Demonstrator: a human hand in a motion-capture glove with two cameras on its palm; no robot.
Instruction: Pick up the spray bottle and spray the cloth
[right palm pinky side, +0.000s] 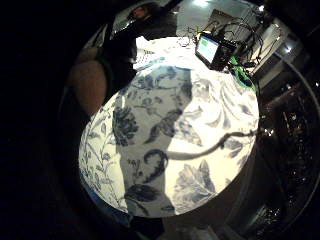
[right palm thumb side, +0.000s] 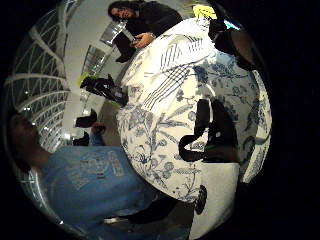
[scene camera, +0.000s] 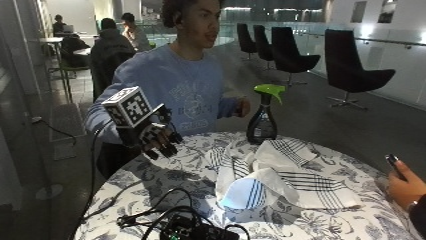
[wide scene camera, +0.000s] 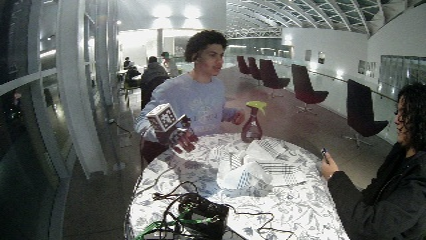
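- Nothing done yet, I judge; my gloved right hand (scene camera: 158, 140) hovers with relaxed fingers, holding nothing, over the table's (scene camera: 166, 175) left edge.
- The spray bottle (scene camera: 263, 116) stands untouched at the far edge; the cloth (scene camera: 273, 175) lies heaped mid-table, just near of it.
- Open room between hand and bottle; cables (scene camera: 160, 212) lie nearer.

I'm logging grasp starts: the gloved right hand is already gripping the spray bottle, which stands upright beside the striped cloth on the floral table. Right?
Not quite. In the outside view the gloved right hand holds nothing: it hangs above the table's near edge, apart from the spray bottle. The rest stands: the bottle is upright beside the striped cloth on the floral table.
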